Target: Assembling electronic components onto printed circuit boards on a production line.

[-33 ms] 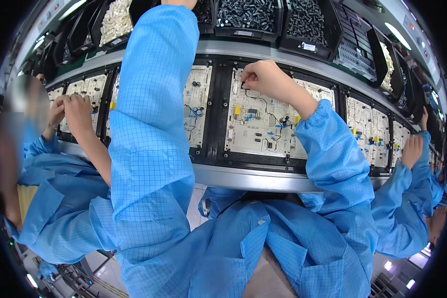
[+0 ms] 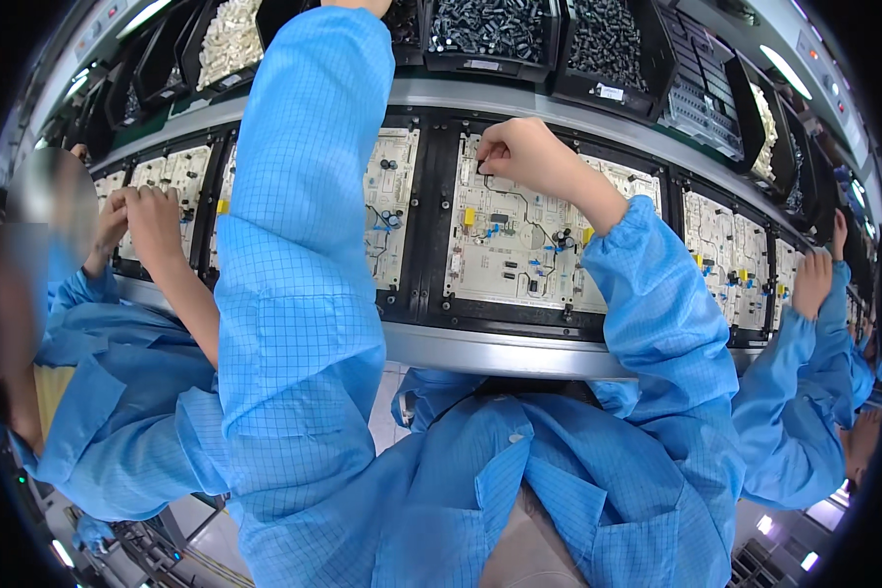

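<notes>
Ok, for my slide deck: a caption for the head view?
Right hand pinches a small part onto a white circuit board; left sleeve reaches toward black parts bins.

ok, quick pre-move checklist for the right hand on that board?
1. Right hand on the white circuit board: ok, fingertips pinched at its top left corner.
2. Part in the pinch: cannot tell, hidden by the fingers.
3. Board seated in its black carrier: ok, looks flat.
4. Left hand position: cannot tell, mostly out of frame, reaching up toward the parts bins.
5. Neighbour's hands away from this board: ok, on the boards to the left.
</notes>
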The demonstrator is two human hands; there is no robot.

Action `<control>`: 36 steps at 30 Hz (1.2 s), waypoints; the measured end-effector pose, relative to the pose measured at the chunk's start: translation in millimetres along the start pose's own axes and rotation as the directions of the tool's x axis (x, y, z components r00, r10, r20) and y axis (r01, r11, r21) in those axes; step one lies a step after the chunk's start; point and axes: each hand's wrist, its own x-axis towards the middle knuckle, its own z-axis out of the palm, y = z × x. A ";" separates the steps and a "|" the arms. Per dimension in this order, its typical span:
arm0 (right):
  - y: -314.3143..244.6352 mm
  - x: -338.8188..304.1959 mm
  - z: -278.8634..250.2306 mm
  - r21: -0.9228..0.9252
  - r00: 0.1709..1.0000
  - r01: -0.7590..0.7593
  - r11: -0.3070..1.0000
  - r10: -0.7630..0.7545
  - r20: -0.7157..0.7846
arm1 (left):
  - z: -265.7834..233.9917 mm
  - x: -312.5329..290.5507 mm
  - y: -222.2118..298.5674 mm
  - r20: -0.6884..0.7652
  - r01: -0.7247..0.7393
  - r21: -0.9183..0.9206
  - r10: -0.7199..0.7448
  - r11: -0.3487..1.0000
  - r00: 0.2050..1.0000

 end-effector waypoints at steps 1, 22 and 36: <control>1.9 -1.2 -3.8 0.015 0.999 -0.037 0.999 0.037 0.018 | 5.2 -0.6 -0.1 0.001 0.000 -0.008 0.000 1.000 1.000; -11.4 -6.2 5.8 -0.087 0.991 0.128 0.988 -0.130 -0.014 | 9.1 -39.5 -72.2 0.500 -0.043 0.275 -0.105 0.960 0.859; 1.4 3.6 4.6 -0.055 0.992 0.107 0.993 -0.103 0.072 | -25.4 -12.5 45.7 0.163 0.374 -0.839 -0.472 0.397 0.867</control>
